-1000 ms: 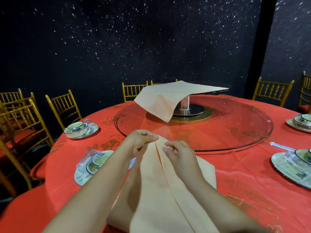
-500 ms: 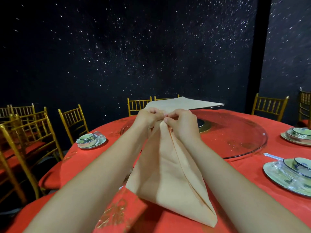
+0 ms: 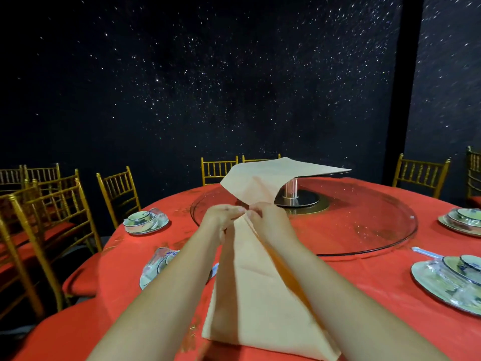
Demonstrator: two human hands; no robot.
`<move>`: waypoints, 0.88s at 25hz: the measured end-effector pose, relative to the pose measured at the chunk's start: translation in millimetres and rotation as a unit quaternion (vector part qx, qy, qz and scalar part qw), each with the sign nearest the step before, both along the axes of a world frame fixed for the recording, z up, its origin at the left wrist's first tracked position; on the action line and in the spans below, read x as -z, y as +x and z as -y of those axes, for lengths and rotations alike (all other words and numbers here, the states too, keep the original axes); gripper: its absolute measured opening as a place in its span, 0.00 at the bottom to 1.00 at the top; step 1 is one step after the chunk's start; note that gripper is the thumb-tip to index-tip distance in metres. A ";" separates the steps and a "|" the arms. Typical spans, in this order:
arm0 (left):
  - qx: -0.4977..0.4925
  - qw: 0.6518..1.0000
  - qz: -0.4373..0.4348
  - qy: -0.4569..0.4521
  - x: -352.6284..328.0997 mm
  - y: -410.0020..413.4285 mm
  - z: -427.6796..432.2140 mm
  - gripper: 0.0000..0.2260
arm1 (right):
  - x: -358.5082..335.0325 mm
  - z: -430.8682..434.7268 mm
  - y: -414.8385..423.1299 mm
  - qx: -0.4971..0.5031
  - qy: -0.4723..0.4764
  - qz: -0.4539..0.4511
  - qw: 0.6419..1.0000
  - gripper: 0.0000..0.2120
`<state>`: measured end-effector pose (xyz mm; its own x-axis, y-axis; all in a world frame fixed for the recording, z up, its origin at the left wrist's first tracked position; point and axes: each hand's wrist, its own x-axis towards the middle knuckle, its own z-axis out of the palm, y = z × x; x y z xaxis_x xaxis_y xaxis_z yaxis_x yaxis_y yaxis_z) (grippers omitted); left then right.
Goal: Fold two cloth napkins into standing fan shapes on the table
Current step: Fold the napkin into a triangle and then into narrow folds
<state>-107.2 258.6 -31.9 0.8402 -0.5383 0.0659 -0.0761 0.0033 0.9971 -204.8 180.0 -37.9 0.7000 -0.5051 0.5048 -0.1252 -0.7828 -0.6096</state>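
A peach cloth napkin (image 3: 257,295) hangs from both my hands above the red tablecloth, its lower folded edge resting on the table near me. My left hand (image 3: 221,220) and my right hand (image 3: 268,217) pinch its top corner together, fingertips almost touching. A second peach napkin (image 3: 263,178) lies draped over the raised stand at the centre of the glass turntable (image 3: 369,230), one side hanging down toward my hands.
The round table (image 3: 364,277) carries place settings: wrapped dishes at left (image 3: 144,222), near left (image 3: 161,264), right (image 3: 450,282) and far right (image 3: 463,220). Gold chairs (image 3: 117,194) ring the table, several crowded at the left. A dark starry wall stands behind.
My hands brought the napkin's top edges together and lifted it off the table; the hands have since come down a little, and the napkin's bottom edge lies on the cloth.
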 end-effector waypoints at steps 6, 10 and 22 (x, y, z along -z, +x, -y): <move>-0.030 0.999 -0.024 0.033 70.4 50.5 4.3 0.13 | 84.1 83.2 -36.7 0.220 0.063 -0.226 0.947 0.15; -0.042 0.998 -0.006 0.050 97.7 62.8 15.1 0.15 | 115.8 97.5 -32.9 0.183 0.156 -0.303 0.922 0.19; -0.073 0.934 0.233 0.260 140.4 69.3 62.5 0.10 | 135.2 105.2 -59.1 0.219 0.082 -0.281 0.931 0.15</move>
